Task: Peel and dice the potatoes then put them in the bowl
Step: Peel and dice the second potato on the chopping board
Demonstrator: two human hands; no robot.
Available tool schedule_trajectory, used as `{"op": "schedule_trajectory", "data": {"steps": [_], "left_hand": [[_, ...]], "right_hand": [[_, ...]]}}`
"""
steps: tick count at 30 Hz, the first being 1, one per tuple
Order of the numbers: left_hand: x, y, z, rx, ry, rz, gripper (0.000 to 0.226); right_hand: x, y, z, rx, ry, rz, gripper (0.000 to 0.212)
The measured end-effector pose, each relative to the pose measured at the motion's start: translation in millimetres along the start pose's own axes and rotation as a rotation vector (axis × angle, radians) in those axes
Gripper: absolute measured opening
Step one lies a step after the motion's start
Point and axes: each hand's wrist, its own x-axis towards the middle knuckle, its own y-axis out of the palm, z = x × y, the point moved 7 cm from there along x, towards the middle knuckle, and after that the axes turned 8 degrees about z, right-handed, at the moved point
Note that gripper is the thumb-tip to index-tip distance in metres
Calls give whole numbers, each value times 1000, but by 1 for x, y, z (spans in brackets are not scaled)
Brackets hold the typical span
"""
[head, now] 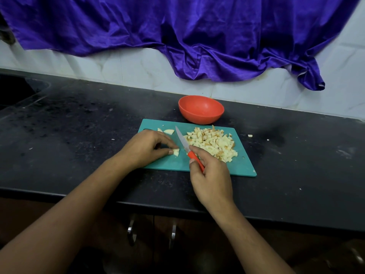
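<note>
A teal cutting board [243, 165] lies on the black counter. A heap of diced potato [214, 144] covers its right half. My left hand [146, 148] pinches a small potato piece [176, 152] against the board. My right hand [210, 176] grips the orange handle of a knife [182, 142], its blade pointing away, just right of that piece. Two potato slices [167, 131] lie at the board's far left. An orange bowl [201, 109] stands behind the board, with nothing visible inside it.
The black counter [79, 135] stretches left and right, with its front edge near me. Small potato scraps [250, 135] lie right of the board. A purple cloth [177, 36] hangs over the tiled wall behind. Cabinet handles [131, 232] show below the counter.
</note>
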Motion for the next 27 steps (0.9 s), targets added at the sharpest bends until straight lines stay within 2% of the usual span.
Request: {"op": "schedule_trajectory", "data": {"steps": [4, 10, 18, 27], "left_hand": [[-8, 2, -9, 86, -55, -135, 16], [-19, 6, -23, 221, -224, -298, 17], [-23, 2, -29, 220, -294, -367, 15], [-22, 3, -28, 193, -288, -357, 11]], "right_hand": [[-1, 1, 3, -59, -21, 2, 42], [-4, 6, 16, -315, -62, 46, 46], [-5, 13, 28, -493, -110, 117, 50], [-2, 21, 29, -593, -133, 199, 52]]}}
